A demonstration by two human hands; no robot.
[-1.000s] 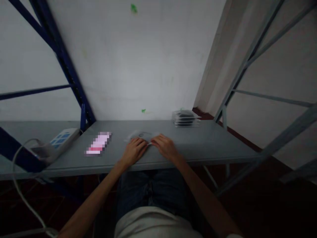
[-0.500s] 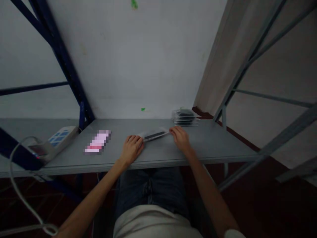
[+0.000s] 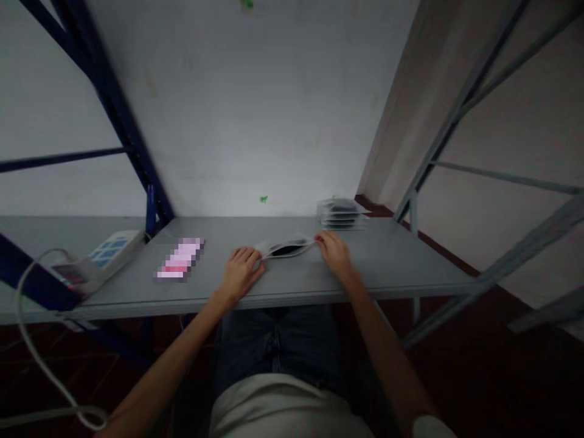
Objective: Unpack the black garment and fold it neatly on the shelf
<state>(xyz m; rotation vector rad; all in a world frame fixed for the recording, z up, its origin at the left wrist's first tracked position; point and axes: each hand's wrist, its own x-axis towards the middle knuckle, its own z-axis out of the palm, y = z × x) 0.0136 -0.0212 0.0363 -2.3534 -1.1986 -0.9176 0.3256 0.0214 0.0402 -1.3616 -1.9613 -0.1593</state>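
Between my two hands a clear plastic bag [image 3: 298,247] with something dark inside lies just over the grey shelf top. Its near edge gapes in a narrow oval, showing the dark content. My left hand [image 3: 241,267] rests at the bag's left end, fingers closed on that corner. At the right end, my right hand [image 3: 334,250] pinches the other corner between thumb and fingertips. Behind and to the right stands a stack of similar clear bags [image 3: 342,214] with dark items in them.
Left of my hands lies a phone with a blurred pink screen [image 3: 180,258]. A white power strip [image 3: 112,252] with blue sockets and a white cable [image 3: 34,347] are at far left. Blue posts [image 3: 116,115] and grey posts [image 3: 449,131] flank the grey shelf [image 3: 387,267].
The near edge of the bag has spread from a thin, nearly flat line into an oval gap. Both hands stay in almost the same place.
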